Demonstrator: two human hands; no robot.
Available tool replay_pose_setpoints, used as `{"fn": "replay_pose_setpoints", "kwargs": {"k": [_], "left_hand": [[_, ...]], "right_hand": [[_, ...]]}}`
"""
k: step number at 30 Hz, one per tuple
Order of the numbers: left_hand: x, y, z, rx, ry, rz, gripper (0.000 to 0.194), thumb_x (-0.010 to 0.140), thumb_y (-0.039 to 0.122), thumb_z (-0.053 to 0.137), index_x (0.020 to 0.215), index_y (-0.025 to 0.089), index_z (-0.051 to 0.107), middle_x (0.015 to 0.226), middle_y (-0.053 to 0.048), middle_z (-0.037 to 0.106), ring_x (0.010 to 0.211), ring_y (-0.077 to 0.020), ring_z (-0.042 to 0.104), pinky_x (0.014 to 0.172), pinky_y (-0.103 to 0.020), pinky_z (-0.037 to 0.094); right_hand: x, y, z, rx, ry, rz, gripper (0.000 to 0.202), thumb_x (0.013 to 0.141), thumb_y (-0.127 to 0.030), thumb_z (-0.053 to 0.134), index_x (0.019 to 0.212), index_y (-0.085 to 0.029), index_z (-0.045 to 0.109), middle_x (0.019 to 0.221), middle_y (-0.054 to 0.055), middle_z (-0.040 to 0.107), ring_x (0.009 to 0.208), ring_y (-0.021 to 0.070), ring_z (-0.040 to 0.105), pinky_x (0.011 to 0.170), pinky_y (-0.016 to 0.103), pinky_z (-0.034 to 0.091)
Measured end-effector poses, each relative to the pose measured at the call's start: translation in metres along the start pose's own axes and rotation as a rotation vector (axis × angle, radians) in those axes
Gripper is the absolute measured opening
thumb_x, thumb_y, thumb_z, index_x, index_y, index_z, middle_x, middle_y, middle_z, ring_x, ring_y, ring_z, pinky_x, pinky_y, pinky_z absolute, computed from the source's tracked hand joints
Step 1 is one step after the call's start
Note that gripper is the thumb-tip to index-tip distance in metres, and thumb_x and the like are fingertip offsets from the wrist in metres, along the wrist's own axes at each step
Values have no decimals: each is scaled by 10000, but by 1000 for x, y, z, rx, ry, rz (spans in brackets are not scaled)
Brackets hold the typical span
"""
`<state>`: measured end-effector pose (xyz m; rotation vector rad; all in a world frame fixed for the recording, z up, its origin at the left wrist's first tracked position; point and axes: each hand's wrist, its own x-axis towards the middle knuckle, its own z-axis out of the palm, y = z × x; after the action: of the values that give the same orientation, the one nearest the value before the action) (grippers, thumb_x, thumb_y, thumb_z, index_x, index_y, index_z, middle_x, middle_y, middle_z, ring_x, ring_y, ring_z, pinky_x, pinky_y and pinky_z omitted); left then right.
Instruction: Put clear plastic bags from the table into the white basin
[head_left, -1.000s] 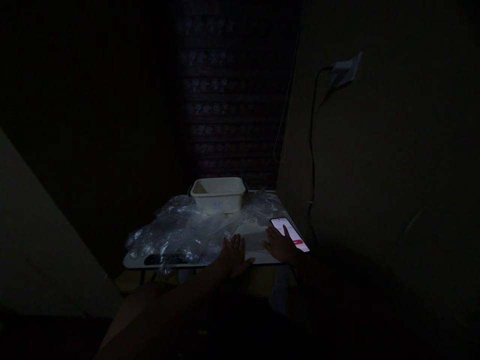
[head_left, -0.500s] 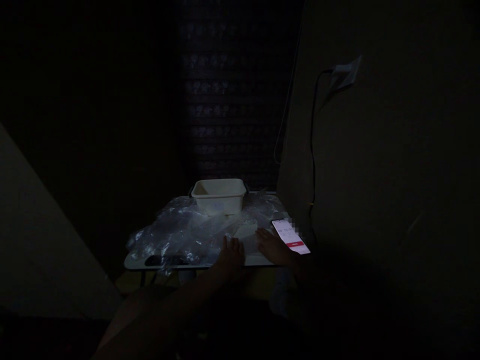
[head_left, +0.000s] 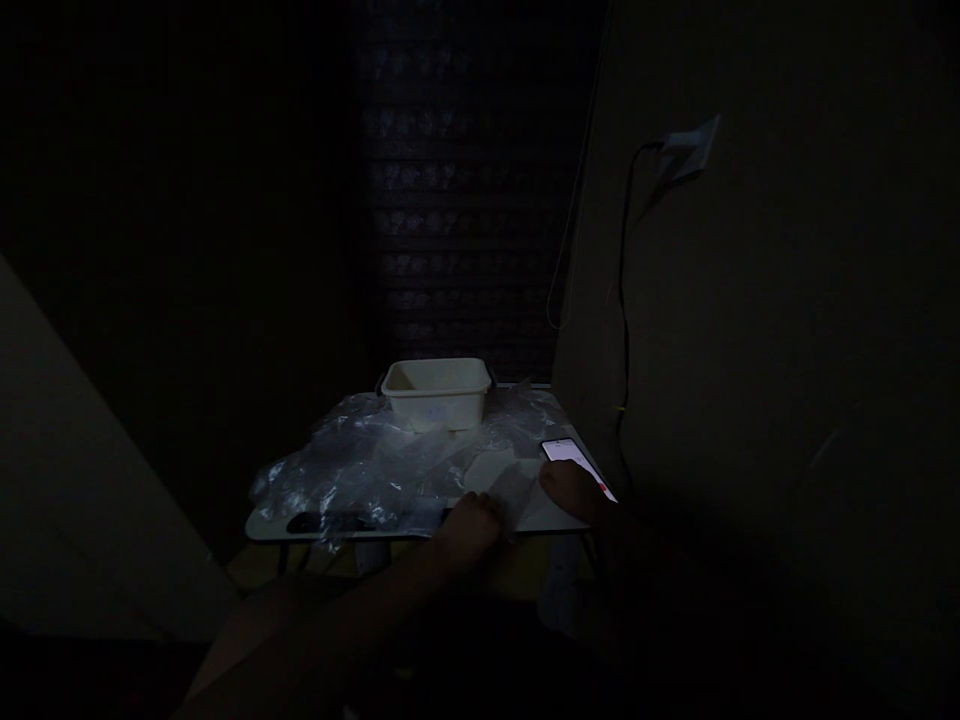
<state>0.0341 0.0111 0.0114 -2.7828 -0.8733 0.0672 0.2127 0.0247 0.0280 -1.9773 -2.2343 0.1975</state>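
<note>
Left hand's [head_left: 472, 525] fingers curled around a thin, filmy plastic bag [head_left: 514, 490], right hand [head_left: 574, 490] curled by its other edge, grip too dark to tell, bag over smooth pale table [head_left: 266, 524], glossy crumpled plastic [head_left: 345, 465] leftward, flat lit phone [head_left: 556, 449] partly under right hand, boxy cream tub [head_left: 439, 408] behind.

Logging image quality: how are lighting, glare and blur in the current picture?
Head view: heavily underexposed, much of it near black. Head view: the lit phone, partly covered by the right hand, is brightest. Head view: small glints speckle the clear plastic. Head view: the left hand looks dim and soft, whether from motion or darkness I cannot tell.
</note>
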Motion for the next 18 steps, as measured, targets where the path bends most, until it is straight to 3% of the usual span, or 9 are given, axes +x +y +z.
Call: {"fn": "replay_pose_setpoints", "kwargs": {"k": [5,7,10,13,18], "left_hand": [[3,-1,-9,-29,27,-88,142,697,148,372,745,114,501,745,-84,534,695,-183,498,575,-277,373],[4,-2,-14,-35,56,-111,134,697,148,374,776,122,480,753,-74,531,690,-174,499,562,-266,377],[5,2,-20,-34,96,-67,154,706,161,372,840,140,445,776,-55,526,675,-165,497,538,-262,379],[3,9,-23,-28,131,-9,194,722,158,340,895,146,426,810,-53,523,671,-165,492,527,-271,377],[-2,17,-25,-203,253,20,280,693,202,374,965,150,413,908,-68,502,811,-184,450,646,-301,364]], "right_hand": [[-11,4,0,597,-632,216,552,729,-453,114,568,-114,519,589,106,588,516,133,538,472,235,393],[-12,4,4,844,-731,236,582,696,-532,107,592,-123,508,567,91,582,544,138,542,489,247,403],[-10,-3,11,1251,-648,290,469,681,-531,219,631,-136,467,552,51,562,562,127,539,546,270,408],[-3,-10,17,1562,-471,296,242,661,-383,405,605,-149,429,486,-15,505,502,97,510,560,264,402],[4,-9,25,1573,-223,234,129,551,-192,533,523,-150,414,430,-53,440,431,71,447,451,215,359]]}}
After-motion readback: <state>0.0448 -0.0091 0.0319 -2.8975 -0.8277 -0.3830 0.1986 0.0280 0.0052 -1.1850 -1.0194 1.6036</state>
